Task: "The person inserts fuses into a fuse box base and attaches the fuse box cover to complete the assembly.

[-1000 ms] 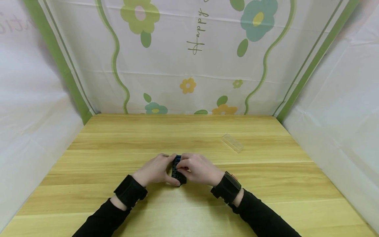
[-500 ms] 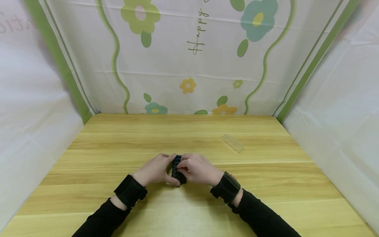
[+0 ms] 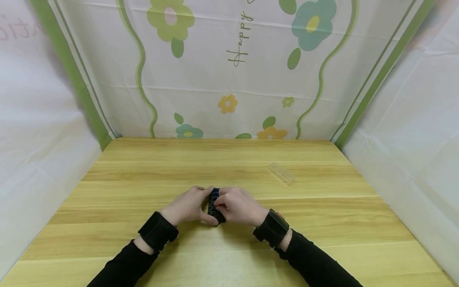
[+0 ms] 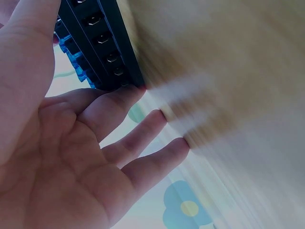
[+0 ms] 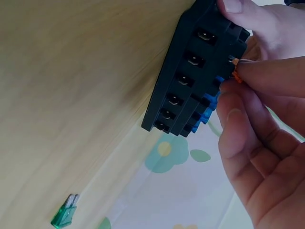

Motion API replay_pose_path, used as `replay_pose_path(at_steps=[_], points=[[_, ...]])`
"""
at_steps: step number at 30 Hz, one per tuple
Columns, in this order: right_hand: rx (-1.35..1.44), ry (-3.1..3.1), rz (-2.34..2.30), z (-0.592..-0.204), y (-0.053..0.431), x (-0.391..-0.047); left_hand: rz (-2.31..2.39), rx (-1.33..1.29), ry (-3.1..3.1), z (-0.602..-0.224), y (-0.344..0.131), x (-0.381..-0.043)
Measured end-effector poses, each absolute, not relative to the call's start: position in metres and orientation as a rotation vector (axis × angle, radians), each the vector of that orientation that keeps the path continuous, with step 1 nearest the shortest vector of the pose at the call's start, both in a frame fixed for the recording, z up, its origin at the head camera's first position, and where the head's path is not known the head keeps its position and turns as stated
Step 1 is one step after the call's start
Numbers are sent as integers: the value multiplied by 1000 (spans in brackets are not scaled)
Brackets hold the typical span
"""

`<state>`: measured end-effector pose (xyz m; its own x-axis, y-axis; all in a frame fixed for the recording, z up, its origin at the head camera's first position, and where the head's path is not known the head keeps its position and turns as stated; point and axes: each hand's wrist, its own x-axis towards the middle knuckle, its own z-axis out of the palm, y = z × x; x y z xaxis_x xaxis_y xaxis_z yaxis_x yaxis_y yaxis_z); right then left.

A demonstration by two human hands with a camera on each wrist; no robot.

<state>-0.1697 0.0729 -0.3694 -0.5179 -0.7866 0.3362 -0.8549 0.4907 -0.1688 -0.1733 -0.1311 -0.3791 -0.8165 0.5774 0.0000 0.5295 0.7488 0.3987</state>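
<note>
A black fuse box (image 3: 212,207) stands on the table between the two hands. My left hand (image 3: 190,205) grips it, thumb at the near end and forefinger at the far end; the other fingers are spread apart in the left wrist view. Between thumb and forefinger, my right hand (image 3: 240,206) pinches a small orange blade fuse (image 5: 236,72) at the top of the box. Whether the fuse is seated in its slot cannot be told. Several blue fuses (image 5: 208,102) sit in the box farther along. Metal terminals show in a row of openings down its side.
A green blade fuse (image 5: 65,212) lies on the wooden table (image 3: 143,159) in the right wrist view. Farther back on the right is a clear plastic cover (image 3: 281,173). White cloth walls with printed flowers stand behind and at both sides.
The right hand and wrist have shifted very slightly to the left, fingers still at the top of the fuse box. The left hand and the box look unmoved.
</note>
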Motion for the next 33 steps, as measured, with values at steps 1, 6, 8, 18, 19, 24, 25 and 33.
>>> replay_pose_path(at_steps=[1,6,8,18,19,24,25,33], points=[[1408,-2523,468,-369,72,-169,583,897,2822,-379,-131,-173],[1397,-2526,476,-369,71,-168,580,906,2823,-379,-131,-174],[1390,-2529,477,-369,71,-168,579,911,2823,-379,-131,-174],[1356,-2528,452,-369,68,-166,574,910,2825,-378,-131,-174],[1349,-2531,452,-369,68,-165,571,908,2825,-378,-131,-174],[1322,-2539,458,-369,68,-164,569,904,2823,-377,-131,-173],[1320,-2539,460,-369,68,-164,568,903,2824,-377,-131,-173],[1335,-2585,496,-366,67,-166,570,920,2827,-378,-132,-174]])
